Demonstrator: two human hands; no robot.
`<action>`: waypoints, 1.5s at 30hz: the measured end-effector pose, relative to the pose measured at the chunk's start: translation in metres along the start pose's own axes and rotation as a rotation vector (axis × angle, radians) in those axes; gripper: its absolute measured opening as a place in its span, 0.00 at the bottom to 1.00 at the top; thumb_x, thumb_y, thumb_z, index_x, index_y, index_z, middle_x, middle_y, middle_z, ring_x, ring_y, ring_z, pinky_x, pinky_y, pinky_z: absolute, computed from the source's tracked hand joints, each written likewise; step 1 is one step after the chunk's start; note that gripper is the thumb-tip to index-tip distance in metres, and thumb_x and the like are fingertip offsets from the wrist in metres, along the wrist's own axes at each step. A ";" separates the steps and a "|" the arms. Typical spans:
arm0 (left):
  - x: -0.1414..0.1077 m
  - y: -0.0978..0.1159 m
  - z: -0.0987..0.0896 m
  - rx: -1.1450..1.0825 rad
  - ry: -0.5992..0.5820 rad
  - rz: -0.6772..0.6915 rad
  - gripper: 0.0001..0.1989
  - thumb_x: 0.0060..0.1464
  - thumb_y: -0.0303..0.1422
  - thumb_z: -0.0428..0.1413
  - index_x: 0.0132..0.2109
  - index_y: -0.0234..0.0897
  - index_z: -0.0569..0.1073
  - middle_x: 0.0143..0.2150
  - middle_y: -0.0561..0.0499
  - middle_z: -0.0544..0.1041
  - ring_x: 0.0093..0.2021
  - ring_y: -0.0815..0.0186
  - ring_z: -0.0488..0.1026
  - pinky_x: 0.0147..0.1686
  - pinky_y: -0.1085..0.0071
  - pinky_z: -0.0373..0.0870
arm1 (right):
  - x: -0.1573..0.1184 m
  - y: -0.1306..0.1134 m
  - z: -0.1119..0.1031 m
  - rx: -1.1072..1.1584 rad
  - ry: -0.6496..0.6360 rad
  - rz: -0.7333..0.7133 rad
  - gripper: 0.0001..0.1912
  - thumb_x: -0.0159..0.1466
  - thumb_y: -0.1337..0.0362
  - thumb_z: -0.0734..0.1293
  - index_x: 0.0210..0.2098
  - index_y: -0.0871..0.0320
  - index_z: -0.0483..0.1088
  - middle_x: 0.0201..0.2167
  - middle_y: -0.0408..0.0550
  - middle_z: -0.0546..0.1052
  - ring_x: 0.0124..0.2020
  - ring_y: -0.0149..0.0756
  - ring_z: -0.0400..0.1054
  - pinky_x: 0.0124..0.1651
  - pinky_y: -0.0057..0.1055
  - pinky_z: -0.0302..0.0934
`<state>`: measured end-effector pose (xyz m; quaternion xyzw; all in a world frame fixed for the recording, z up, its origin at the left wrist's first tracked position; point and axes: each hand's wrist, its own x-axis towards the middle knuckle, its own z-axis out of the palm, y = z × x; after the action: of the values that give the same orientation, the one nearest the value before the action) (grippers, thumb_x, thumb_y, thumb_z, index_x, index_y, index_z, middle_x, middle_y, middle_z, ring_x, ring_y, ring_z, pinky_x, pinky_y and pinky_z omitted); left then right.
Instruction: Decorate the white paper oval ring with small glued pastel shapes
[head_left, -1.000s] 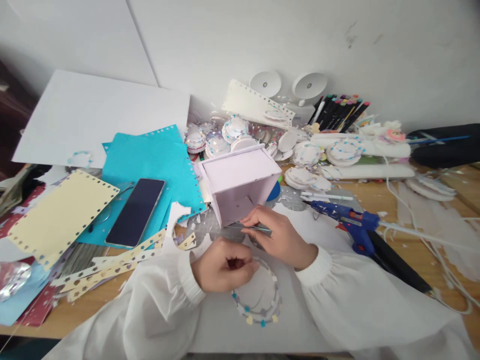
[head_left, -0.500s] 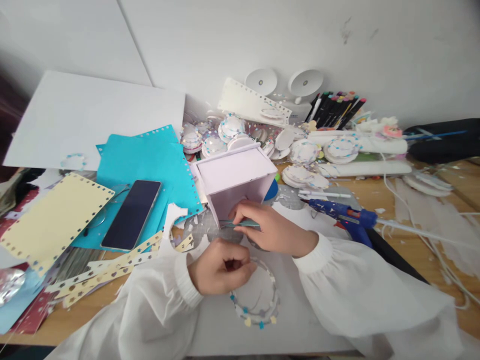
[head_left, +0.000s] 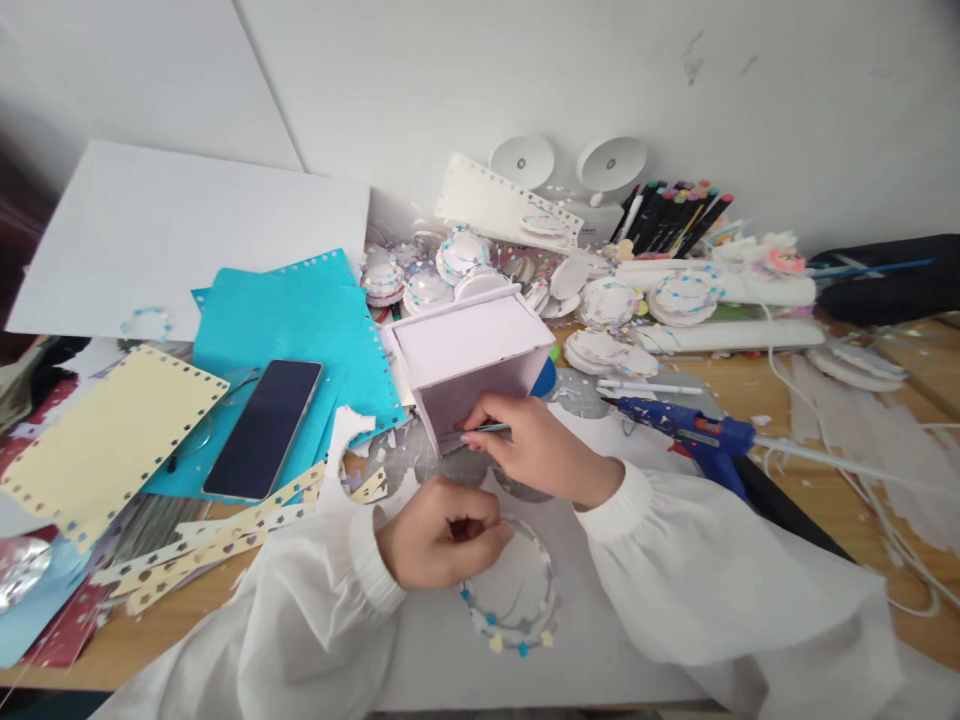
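My right hand holds slim teal tweezers, their tips inside the open front of a pale lilac box. In front of the box my left hand is closed, thumb and forefinger pinched together. Whatever they pinch is hidden or too small to make out. Its fingertips are over the upper left edge of a round white disc. Around that disc runs a string garland of small blue, cream and white paper shapes.
A blue hot glue gun lies right of my right hand. Stacks of garland-wrapped discs and several markers stand behind the box. To the left are teal sheets, a phone and a punched cream sheet.
My right hand has shifted slightly left and up, and the tweezers lie at a different angle. My left hand, the disc and the box have stayed in place.
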<state>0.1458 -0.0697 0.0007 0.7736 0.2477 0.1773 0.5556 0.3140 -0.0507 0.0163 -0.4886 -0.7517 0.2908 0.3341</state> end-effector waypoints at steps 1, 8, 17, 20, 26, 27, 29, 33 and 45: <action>0.000 0.000 0.000 -0.003 0.001 0.001 0.17 0.53 0.30 0.51 0.20 0.36 0.55 0.16 0.59 0.52 0.17 0.76 0.48 0.16 0.76 0.45 | -0.001 0.000 0.001 0.020 0.000 0.005 0.06 0.59 0.73 0.67 0.31 0.57 0.68 0.27 0.43 0.78 0.30 0.34 0.74 0.33 0.29 0.64; 0.001 0.004 -0.002 0.003 -0.019 -0.003 0.17 0.53 0.30 0.50 0.20 0.37 0.54 0.16 0.59 0.52 0.17 0.76 0.48 0.16 0.76 0.45 | -0.006 0.001 -0.004 0.062 -0.026 0.067 0.05 0.60 0.72 0.66 0.29 0.56 0.68 0.24 0.42 0.77 0.27 0.33 0.75 0.28 0.27 0.65; 0.001 0.001 -0.002 -0.001 -0.022 -0.002 0.17 0.54 0.31 0.50 0.20 0.37 0.54 0.16 0.59 0.52 0.18 0.76 0.48 0.16 0.76 0.46 | -0.016 0.007 -0.009 0.119 -0.008 0.087 0.04 0.60 0.70 0.66 0.30 0.56 0.68 0.25 0.44 0.79 0.27 0.34 0.76 0.28 0.27 0.68; 0.001 0.003 -0.002 0.008 -0.028 -0.003 0.17 0.54 0.31 0.50 0.20 0.37 0.53 0.16 0.59 0.52 0.18 0.75 0.48 0.16 0.75 0.46 | -0.022 0.009 -0.009 0.091 0.004 0.022 0.04 0.60 0.70 0.66 0.32 0.55 0.68 0.31 0.46 0.80 0.33 0.36 0.77 0.34 0.30 0.70; 0.001 0.004 -0.003 -0.015 -0.030 0.000 0.18 0.53 0.31 0.50 0.20 0.37 0.52 0.15 0.59 0.52 0.17 0.76 0.48 0.16 0.76 0.45 | -0.035 0.016 -0.002 0.030 0.012 -0.187 0.06 0.63 0.73 0.63 0.37 0.55 0.66 0.40 0.51 0.80 0.44 0.39 0.75 0.44 0.36 0.70; 0.001 0.003 -0.002 -0.020 -0.031 -0.001 0.18 0.53 0.31 0.50 0.20 0.38 0.52 0.15 0.59 0.52 0.17 0.76 0.48 0.16 0.76 0.45 | -0.037 0.017 0.000 -0.008 0.003 -0.216 0.07 0.63 0.73 0.62 0.38 0.55 0.67 0.41 0.52 0.80 0.44 0.39 0.75 0.44 0.37 0.71; 0.001 0.003 -0.002 -0.024 -0.031 0.000 0.18 0.53 0.31 0.50 0.20 0.38 0.52 0.15 0.59 0.52 0.17 0.76 0.48 0.15 0.76 0.46 | -0.039 0.019 0.002 -0.088 -0.017 -0.267 0.09 0.63 0.74 0.61 0.41 0.56 0.67 0.41 0.53 0.79 0.43 0.41 0.75 0.43 0.39 0.71; 0.002 0.001 -0.002 -0.015 -0.028 0.008 0.18 0.53 0.31 0.50 0.20 0.38 0.52 0.15 0.59 0.51 0.17 0.76 0.48 0.16 0.75 0.46 | -0.041 0.023 0.006 -0.169 0.000 -0.367 0.11 0.63 0.75 0.59 0.42 0.56 0.67 0.39 0.53 0.80 0.42 0.41 0.75 0.43 0.39 0.71; 0.002 0.001 -0.002 0.012 -0.011 0.035 0.18 0.55 0.29 0.50 0.20 0.37 0.52 0.16 0.60 0.50 0.18 0.75 0.47 0.17 0.75 0.46 | -0.056 0.008 -0.008 0.343 0.303 0.008 0.05 0.62 0.70 0.65 0.30 0.56 0.69 0.22 0.45 0.77 0.36 0.39 0.78 0.33 0.29 0.72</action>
<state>0.1463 -0.0678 0.0022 0.7822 0.2320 0.1813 0.5491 0.3412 -0.0992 0.0025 -0.4657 -0.6306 0.3389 0.5202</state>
